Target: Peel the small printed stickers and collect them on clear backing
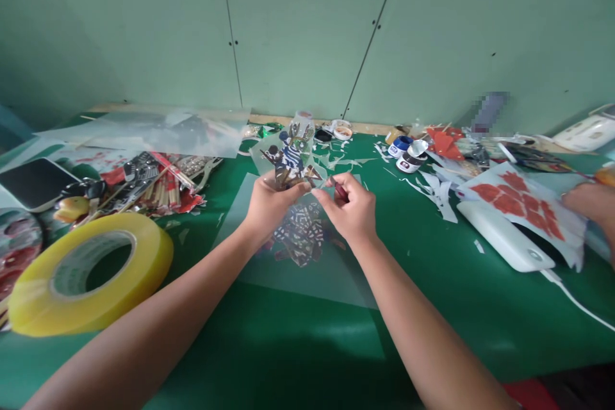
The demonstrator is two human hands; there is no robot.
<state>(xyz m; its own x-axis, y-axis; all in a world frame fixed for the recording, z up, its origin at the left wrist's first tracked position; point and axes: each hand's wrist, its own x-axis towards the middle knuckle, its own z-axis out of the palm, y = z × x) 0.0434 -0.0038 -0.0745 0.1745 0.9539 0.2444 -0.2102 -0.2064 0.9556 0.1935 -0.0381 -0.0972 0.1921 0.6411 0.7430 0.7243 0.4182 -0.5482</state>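
My left hand (276,205) pinches a translucent sheet painted with a dark, striped figure (294,155), held up off the table. Close by on the right, the fingers of my right hand (353,208) are closed around a small tool with a dark red handle (341,191). Its working end is too small to make out, but it is near the sheet's edge. Below both hands, a larger translucent sheet (331,285) lies on the green table, and a patterned black-and-white piece (300,237) shows on it.
A yellow tape roll (148,250) lies at left, near a pile of sticks and painted pieces (163,182). Paint jars (408,160) and scraps (442,195) sit at right. A white power bank (504,237) trails a cable. Another person's hand (590,205) is at the right edge.
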